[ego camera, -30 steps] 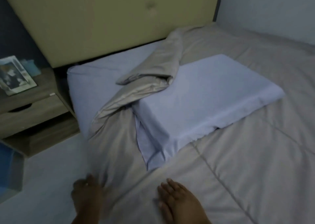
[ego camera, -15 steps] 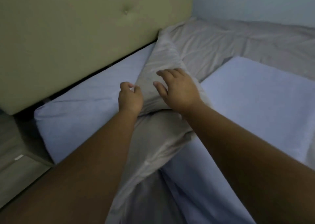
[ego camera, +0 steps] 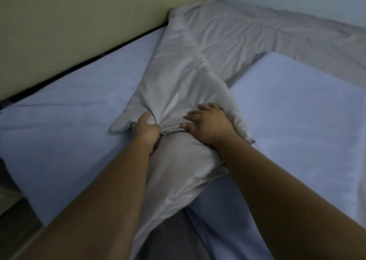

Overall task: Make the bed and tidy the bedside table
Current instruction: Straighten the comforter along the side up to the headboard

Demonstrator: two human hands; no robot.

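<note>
Spanning most of the view, your bed (ego camera: 59,133) shows its pale blue sheet bare on the left, against the tan headboard (ego camera: 79,22). Grey blanket (ego camera: 184,77) bunched in a long diagonal fold from headboard toward you; rest spread flat at far right. Blue pillow (ego camera: 297,125) just right of the fold, touching it. Your left hand (ego camera: 145,130) is clenched on the blanket's loose corner. Right hand (ego camera: 208,125) lies fingers spread, pressing the fold; no closed grip visible.

text: none readable | labels: none | brands: none | numbers: none | signs: none
</note>
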